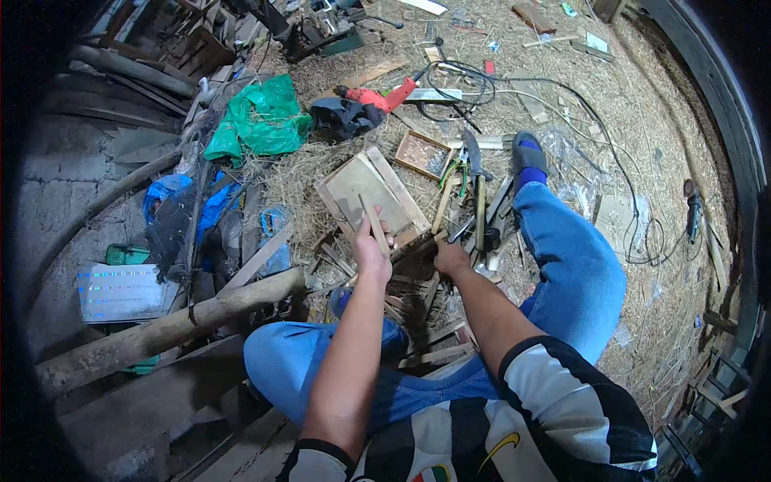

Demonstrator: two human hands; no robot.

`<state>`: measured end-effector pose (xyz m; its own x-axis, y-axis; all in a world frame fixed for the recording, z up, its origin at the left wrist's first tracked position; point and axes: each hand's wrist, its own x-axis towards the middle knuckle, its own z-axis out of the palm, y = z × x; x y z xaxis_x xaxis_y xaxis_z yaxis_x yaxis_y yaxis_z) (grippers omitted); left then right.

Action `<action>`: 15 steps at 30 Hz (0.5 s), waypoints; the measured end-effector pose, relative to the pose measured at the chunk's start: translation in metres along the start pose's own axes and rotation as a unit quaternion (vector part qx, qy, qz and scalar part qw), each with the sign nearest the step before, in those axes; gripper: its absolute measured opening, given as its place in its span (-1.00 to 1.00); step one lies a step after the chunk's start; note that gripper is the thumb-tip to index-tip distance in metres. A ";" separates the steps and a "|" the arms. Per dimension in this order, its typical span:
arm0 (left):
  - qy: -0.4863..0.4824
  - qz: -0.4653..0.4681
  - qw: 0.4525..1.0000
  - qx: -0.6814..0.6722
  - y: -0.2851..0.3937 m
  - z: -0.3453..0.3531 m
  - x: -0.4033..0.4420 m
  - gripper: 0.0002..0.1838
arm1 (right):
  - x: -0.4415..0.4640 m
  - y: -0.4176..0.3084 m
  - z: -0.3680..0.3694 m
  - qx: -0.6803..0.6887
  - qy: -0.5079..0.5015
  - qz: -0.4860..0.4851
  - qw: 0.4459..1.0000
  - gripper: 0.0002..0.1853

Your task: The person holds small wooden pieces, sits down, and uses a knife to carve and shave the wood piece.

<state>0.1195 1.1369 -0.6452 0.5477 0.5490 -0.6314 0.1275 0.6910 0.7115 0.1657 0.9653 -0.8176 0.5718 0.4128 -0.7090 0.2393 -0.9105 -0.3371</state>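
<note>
My left hand (372, 247) is closed around a thin wooden strip (371, 217), which points up and away over a wooden framed panel (353, 186) on the ground. Lower and to the right, my right hand (451, 259) is curled with its fingers mostly hidden. A small light wood end (440, 236) shows at its thumb side; whether it is gripped I cannot tell. Just beyond that hand lie several wood sticks (480, 213), green-handled pliers (462, 167) and a metal-bladed tool (473, 153).
A shallow wooden box (409, 164) of small bits sits past the panel. Farther off are a red power drill (389, 98), a green plastic bag (265, 120) and a looping black cable (578, 95). A thick round pole (173, 329) runs along the left. Shavings cover the ground.
</note>
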 end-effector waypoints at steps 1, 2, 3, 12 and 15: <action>-0.005 -0.002 1.000 -0.004 0.002 0.001 -0.002 -0.53 | -0.004 -0.002 -0.001 0.037 0.003 0.019 0.999 -0.55; -0.005 0.002 1.000 -0.004 0.004 0.003 -0.004 -0.53 | -0.006 -0.003 -0.004 0.073 0.006 0.039 0.997 -0.56; -0.007 0.003 1.000 -0.002 0.008 0.007 -0.008 -0.53 | -0.006 -0.002 -0.009 0.092 0.002 0.037 0.995 -0.58; -0.030 0.023 0.999 -0.020 0.023 0.019 -0.025 -0.53 | 0.002 0.010 0.001 0.109 0.029 0.041 0.993 -0.53; -0.034 0.035 0.999 -0.017 0.026 0.018 -0.026 -0.55 | 0.013 0.018 0.015 0.096 -0.004 0.039 0.995 -0.43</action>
<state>0.1233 1.1323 -0.6049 0.6087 0.5649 -0.5571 0.0590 0.6680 0.7418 0.1653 0.9550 -0.8423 0.5771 0.3416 -0.7418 0.0396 -0.9190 -0.3924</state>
